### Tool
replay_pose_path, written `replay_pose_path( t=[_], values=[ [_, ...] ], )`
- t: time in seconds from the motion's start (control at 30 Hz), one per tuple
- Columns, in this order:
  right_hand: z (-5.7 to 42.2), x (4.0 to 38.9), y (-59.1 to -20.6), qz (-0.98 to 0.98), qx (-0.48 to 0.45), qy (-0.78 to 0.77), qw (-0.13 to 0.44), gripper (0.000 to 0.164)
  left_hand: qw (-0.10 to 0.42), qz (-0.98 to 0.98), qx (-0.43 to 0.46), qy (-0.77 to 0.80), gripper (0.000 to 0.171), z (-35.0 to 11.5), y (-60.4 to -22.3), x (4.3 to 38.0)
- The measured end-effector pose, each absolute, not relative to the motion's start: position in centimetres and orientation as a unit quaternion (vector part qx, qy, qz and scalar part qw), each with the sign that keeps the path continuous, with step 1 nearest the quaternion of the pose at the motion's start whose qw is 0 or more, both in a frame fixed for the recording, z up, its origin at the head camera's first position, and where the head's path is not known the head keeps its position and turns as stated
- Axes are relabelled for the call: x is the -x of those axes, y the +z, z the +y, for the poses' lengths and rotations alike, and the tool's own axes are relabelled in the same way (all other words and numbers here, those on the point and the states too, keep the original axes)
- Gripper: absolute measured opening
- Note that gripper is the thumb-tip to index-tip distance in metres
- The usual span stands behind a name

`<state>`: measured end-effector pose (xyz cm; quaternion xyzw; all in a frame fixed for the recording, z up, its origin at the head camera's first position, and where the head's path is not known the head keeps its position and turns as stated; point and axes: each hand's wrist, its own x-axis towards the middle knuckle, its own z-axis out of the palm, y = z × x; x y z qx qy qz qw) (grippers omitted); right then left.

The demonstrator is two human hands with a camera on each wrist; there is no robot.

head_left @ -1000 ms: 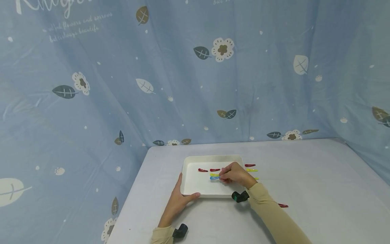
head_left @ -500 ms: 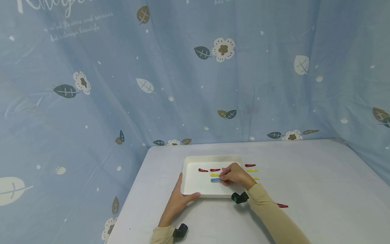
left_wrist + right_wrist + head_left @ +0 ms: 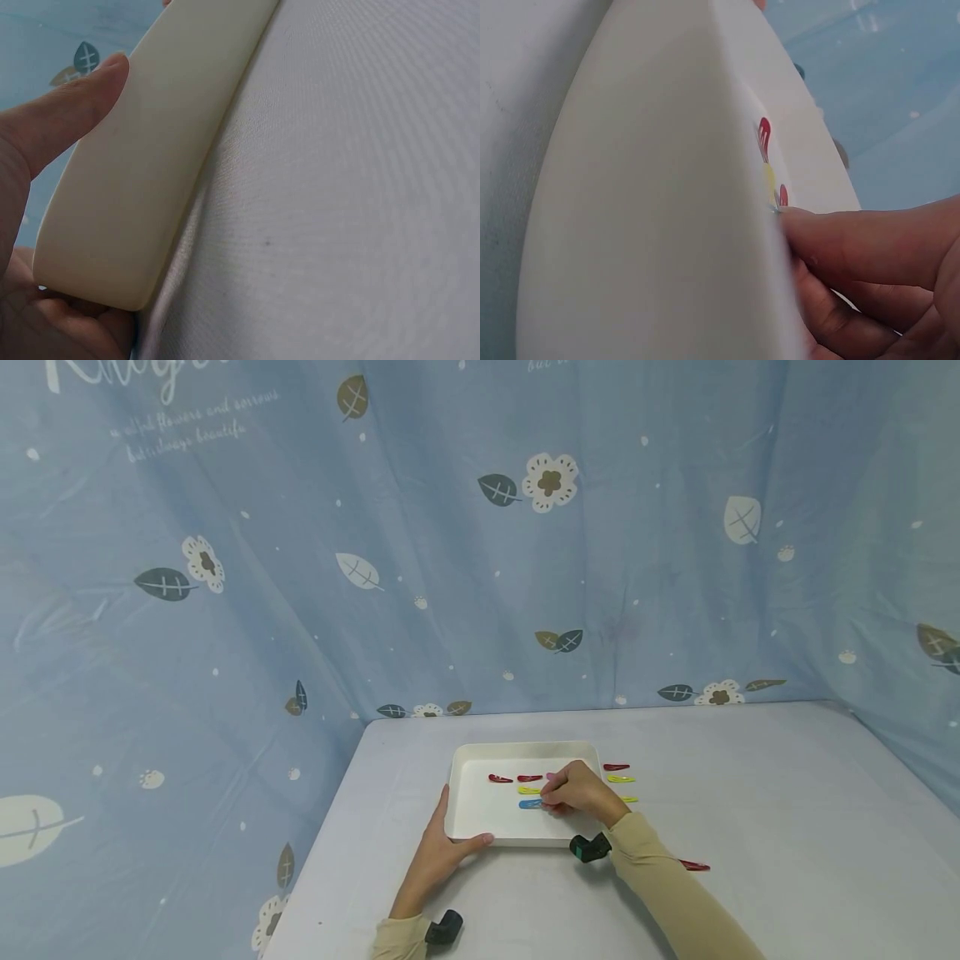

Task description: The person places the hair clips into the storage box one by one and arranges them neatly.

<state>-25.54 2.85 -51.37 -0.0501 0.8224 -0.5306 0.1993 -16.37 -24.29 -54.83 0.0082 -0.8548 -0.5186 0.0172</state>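
A white tray (image 3: pixel 487 837) lies on the table. My left hand (image 3: pixel 438 853) grips its near left corner, thumb against the front wall and fingers round the side, as the left wrist view shows the tray wall (image 3: pixel 142 165). Inside the tray, my right hand (image 3: pixel 581 789) pinches the right end of a blue hair clip (image 3: pixel 529 804) low over the tray floor. Just behind it lies a yellow hair clip (image 3: pixel 528 790). Two red hair clips, one at left (image 3: pixel 500 778) and one nearer the hand (image 3: pixel 529 777), lie farther back. The fingers hide the blue clip's end.
Right of the tray on the white table (image 3: pixel 787 793) lie a red clip (image 3: pixel 617 767), a yellow clip (image 3: pixel 621 779) and another yellow clip (image 3: pixel 630 799), partly hidden. One more red clip (image 3: pixel 694 865) shows beside the right sleeve. A blue curtain (image 3: pixel 450 568) hangs behind.
The blue hair clip has shifted slightly toward the tray's front, away from the yellow one, with my right hand on it. My left hand has stayed on the tray corner.
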Motion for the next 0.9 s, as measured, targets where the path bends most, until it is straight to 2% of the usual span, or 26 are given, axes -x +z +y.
replay_pose_path(
  t=[0.9],
  values=[
    [2.79,25.31,-51.01,0.834,0.051,-0.515,0.191,0.005,0.015,-0.859,-0.016,-0.511,0.129,-24.29,-54.93,16.37]
  ],
)
